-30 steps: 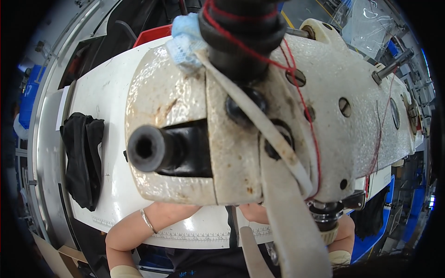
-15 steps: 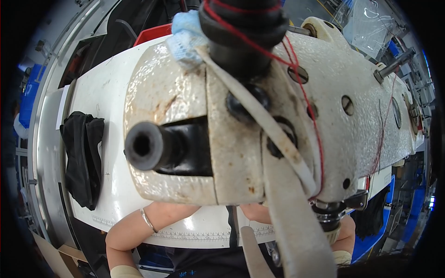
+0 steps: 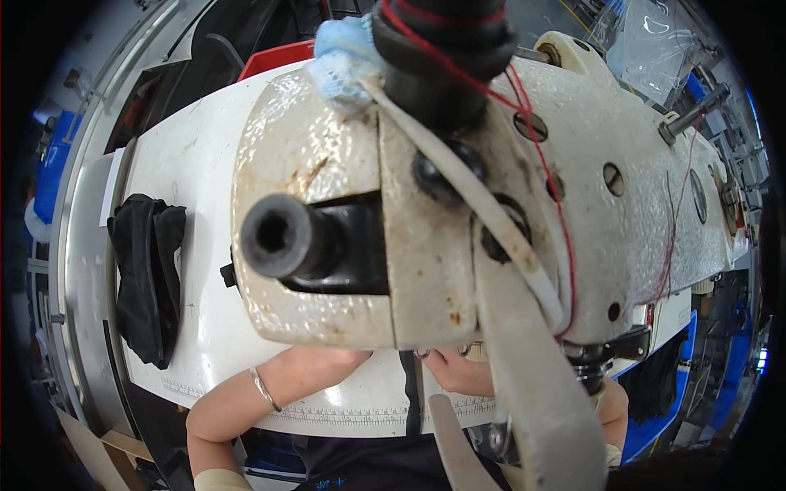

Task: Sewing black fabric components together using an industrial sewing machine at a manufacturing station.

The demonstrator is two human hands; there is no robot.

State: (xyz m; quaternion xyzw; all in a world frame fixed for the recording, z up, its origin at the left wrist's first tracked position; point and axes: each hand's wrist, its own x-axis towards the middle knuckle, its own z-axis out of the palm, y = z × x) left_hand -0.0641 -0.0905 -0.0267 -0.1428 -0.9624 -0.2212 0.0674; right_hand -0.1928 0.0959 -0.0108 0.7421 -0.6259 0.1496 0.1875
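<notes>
A cream-white sewing machine head (image 3: pixel 319 323) fills the middle and covers most of the work under it. My left hand (image 3: pixel 340 366), a silver bangle (image 3: pixel 264 389) on its wrist, reaches beneath the machine's lower edge; its fingers are hidden. My right hand (image 3: pixel 463 372) is on the other side, partly behind the pale lever (image 3: pixel 524 393), its fingertips also out of sight. Between the hands a narrow black fabric strip (image 3: pixel 412 397) runs toward the table's near edge. Whether either hand grips it I cannot tell.
A folded black cloth piece (image 3: pixel 147 282) lies on the white table (image 3: pixel 209 327) at left. Red thread (image 3: pixel 565 237) runs down the machine. A pale blue cloth (image 3: pixel 344 61) is tucked at its top. A printed ruler (image 3: pixel 327 417) follows the near edge. Dark fabric (image 3: pixel 655 380) sits at right.
The machine head appears shifted slightly right and up in the picture, showing more of both hands below its edge. A small black part now shows at the machine's left side.
</notes>
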